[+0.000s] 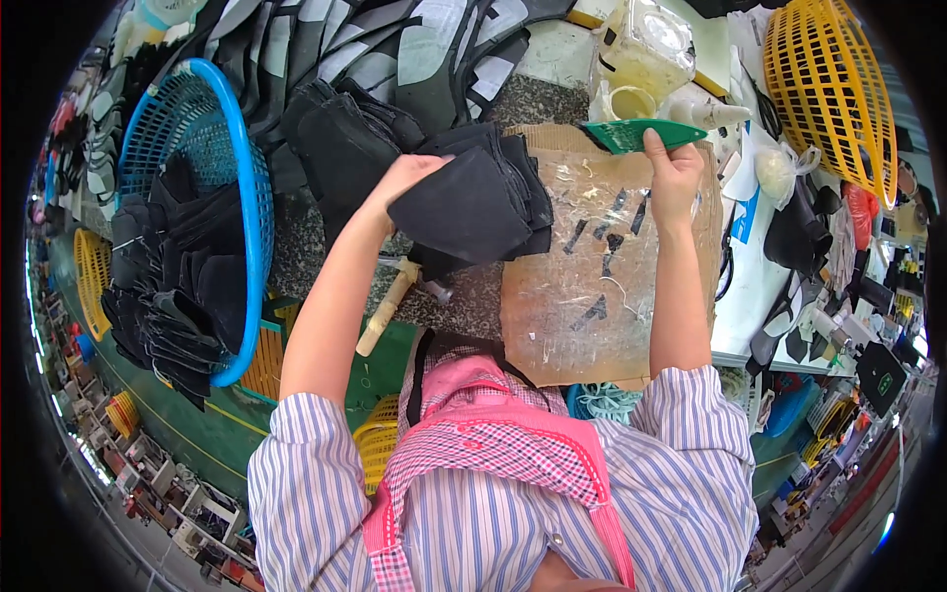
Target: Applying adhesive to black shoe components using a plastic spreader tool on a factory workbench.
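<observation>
My left hand (pixel 402 185) is closed on the edge of a black fabric piece (pixel 464 209), its thumb on top. Beneath that piece lie more black pieces (pixel 538 187) in a fanned stack, overlapping the left edge of a glue-stained cardboard sheet (pixel 582 326). Over the far right part of the cardboard, my right hand (pixel 676 178) grips a flat green spreader (pixel 631 135), its broad blade pointing left. Another pile of black pieces (pixel 340 138) sits just beyond my left hand. A hammer (pixel 390 308) with a pale handle rests at the bench's near edge.
A blue basket (pixel 254 227) full of black pieces stands at the left. Black-and-grey shaped parts (pixel 424 49) cover the far side. Behind the cardboard are a translucent glue container (pixel 646 49) and a white nozzle bottle (pixel 715 111). A yellow basket (pixel 824 89) leans at far right.
</observation>
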